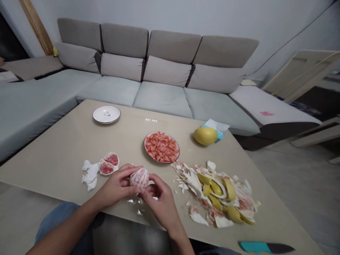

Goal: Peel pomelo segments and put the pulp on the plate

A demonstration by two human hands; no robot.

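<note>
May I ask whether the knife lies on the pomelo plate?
No, the knife lies on the tabletop, well apart from the plate.

Head-worn view, facing forward and down, over left hand [117,186], right hand [159,202], toward sofa [156,60]

A left hand [117,186] and right hand [159,202] work a peeled pomelo [139,178] at the near edge of a beige tabletop [66,148], a heap of yellow peel [212,194] to the right, a plate of chopped pink flesh [161,147] beyond
</note>
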